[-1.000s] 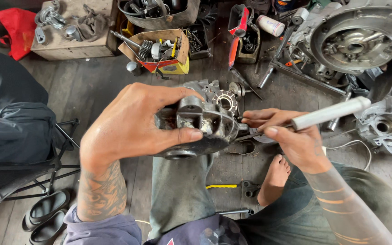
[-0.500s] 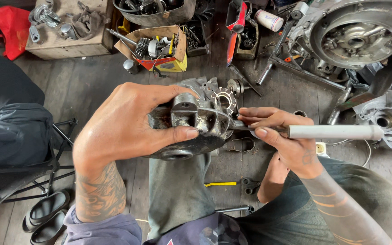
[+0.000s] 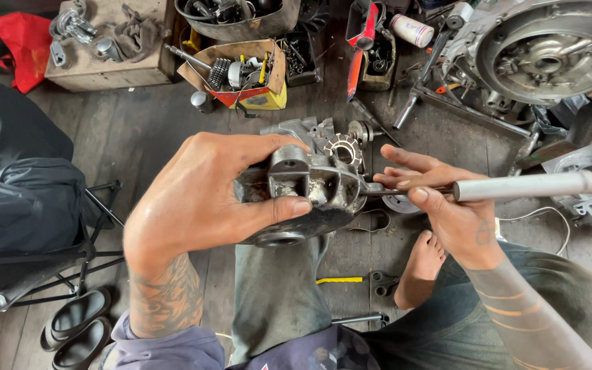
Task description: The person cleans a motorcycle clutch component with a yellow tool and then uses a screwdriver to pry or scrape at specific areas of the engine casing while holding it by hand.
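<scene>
Head view, looking down over the lap. The left hand (image 3: 200,205) grips a grey cast-metal engine casing (image 3: 310,188): thumb pressed along its near face, the other fingers wrapped over the far side, so the part sits enclosed between them above the knee. The right hand (image 3: 447,209) is closed on a long steel-handled tool (image 3: 525,185); thumb and forefinger pinch the shaft close to where its thin tip meets the casing's right edge, while the remaining fingers lie extended toward the part.

Compared with a second earlier, the handle has swung from pointing up and away to lying nearly level, extending rightward beyond the fingers, and the casing has turned slightly in the left grip. This reads as the tool being levered or rotated at the casing's edge, work in progress rather than finished.

Beyond the fingertips on the wooden floor (image 3: 138,130): a cardboard box of small parts (image 3: 241,75) and a large round engine cover (image 3: 543,55). Below the right wrist, a bare foot (image 3: 419,270).
</scene>
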